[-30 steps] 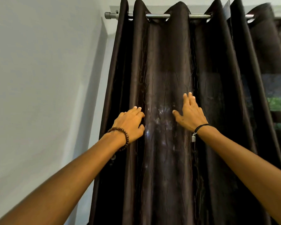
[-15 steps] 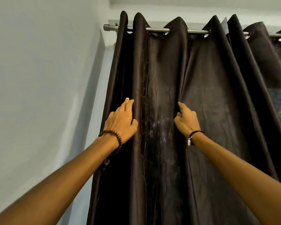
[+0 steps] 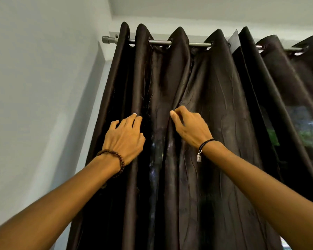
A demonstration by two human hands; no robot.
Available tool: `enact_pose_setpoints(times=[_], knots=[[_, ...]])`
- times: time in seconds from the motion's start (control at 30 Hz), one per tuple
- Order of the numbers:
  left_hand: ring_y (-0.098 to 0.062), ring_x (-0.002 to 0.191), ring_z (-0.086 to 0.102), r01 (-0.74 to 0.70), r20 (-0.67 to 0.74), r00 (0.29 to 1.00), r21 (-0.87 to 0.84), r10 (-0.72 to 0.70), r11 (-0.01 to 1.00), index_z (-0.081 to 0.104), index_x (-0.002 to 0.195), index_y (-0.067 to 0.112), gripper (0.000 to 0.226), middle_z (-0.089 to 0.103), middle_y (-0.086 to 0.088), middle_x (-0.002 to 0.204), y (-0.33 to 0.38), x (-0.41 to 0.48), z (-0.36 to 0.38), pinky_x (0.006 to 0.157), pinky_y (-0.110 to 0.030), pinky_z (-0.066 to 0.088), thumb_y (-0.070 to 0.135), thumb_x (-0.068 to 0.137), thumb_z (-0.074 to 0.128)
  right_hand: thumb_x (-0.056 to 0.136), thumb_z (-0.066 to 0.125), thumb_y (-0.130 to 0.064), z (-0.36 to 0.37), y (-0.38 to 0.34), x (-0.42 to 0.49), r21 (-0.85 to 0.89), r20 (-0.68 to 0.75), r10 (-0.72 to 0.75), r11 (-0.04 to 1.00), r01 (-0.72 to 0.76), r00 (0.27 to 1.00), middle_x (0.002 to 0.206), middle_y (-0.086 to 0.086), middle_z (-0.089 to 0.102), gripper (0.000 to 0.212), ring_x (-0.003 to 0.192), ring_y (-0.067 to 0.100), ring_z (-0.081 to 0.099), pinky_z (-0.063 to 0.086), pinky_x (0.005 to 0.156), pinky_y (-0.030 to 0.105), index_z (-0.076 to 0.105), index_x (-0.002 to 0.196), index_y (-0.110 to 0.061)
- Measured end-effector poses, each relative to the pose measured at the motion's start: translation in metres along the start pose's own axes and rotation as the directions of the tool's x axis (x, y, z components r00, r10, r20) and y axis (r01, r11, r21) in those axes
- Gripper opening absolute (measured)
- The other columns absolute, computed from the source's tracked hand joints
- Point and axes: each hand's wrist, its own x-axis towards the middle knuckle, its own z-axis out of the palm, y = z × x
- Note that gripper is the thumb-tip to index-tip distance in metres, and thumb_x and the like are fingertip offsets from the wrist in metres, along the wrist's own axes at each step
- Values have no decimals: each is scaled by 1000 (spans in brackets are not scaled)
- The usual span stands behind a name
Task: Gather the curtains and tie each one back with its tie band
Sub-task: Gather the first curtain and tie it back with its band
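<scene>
Dark brown curtain (image 3: 215,123), pleated, hanging from rod, partly gathered

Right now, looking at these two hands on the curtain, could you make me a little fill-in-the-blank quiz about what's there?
The dark curtain hangs from a grey metal ___.
The left hand wears a bracelet of brown ___.
The right hand grips a ___ of the curtain.
A small silver charm dangles from the ___ wrist.
Missing words: rod, beads, fold, right.
</scene>
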Motion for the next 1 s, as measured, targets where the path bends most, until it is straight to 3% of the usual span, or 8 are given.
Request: enact_pose_setpoints(times=[0.1, 0.2, 0.27, 0.37, 0.47, 0.6, 0.9, 1.0], knots=[[-21, 134, 46, 13, -14, 1000, 29, -12, 999, 42, 143, 14, 52, 40, -7, 154, 7, 4, 2, 109, -45, 33, 35, 96, 44, 108, 33, -40, -12, 25, 6, -154, -115, 20, 987, -37, 993, 86, 10, 68, 39, 82, 36, 64, 43, 73, 42, 55, 101, -8], [-25, 136, 43, 92, -14, 996, 123, -91, 988, 45, 139, 11, 53, 41, -11, 153, 15, 7, 2, 106, -50, 35, 32, 91, 50, 108, 28, -39, -25, 53, 11, -369, -168, 34, 924, -95, 985, 114, 12, 65, 42, 112, 30, 59, 40, 93, 42, 57, 109, -8], [-26, 139, 39, 122, -6, 992, 175, -122, 977, 44, 139, 11, 54, 38, -11, 154, 19, 10, 3, 108, -52, 33, 33, 90, 49, 107, 31, -38, -35, 76, 13, -459, -162, 116, 870, -179, 980, 149, 18, 46, 44, 144, 32, 35, 32, 111, 45, 52, 128, -5], [-25, 145, 29, 132, 12, 990, 197, -137, 971, 41, 142, 13, 54, 30, -11, 158, 23, 14, 7, 113, -53, 28, 35, 92, 44, 102, 48, -32, -49, 104, 16, -453, -176, 332, 809, -376, 927, 164, 26, 11, 57, 153, 43, 6, 17, 120, 55, 31, 147, -1], [-26, 146, 27, 148, 19, 988, 208, -155, 967, 41, 142, 14, 53, 28, -10, 160, 25, 20, 13, 111, -51, 29, 35, 93, 42, 95, 58, -13, -53, 126, 22, -328, -126, 480, 806, -493, 868, 154, 35, 27, 65, 140, 52, 32, 33, 110, 58, 24, 149, 0], [-28, 140, 36, 209, -17, 978, 173, -209, 963, 48, 133, 13, 46, 35, -12, 155, 17, 26, 15, 103, -50, 35, 34, 92, 47, 90, 51, 5, -36, 129, 32, -189, -100, 367, 906, -380, 925, 113, 32, 61, 53, 102, 49, 57, 42, 77, 45, 32, 140, 5], [-28, 116, 57, 137, -236, 965, 87, -113, 987, 60, 114, 10, 29, 61, -10, 129, -19, 39, 17, 92, -49, 37, 28, 94, 50, 100, 44, -3, 10, 69, 75, 181, 114, -3, 983, -18, 993, 135, 13, 64, 46, 128, 34, 55, 40, 105, 38, 49, 144, -15], [-28, 112, 59, 129, -271, 958, 104, -97, 986, 62, 108, 9, 33, 65, -9, 120, -29, 37, 17, 88, -48, 35, 31, 95, 41, 106, 42, -31, 18, 59, 79, 109, -35, 39, 993, -35, 999, 129, 13, 64, 37, 122, 38, 55, 34, 93, 43, 46, 141, -18]])
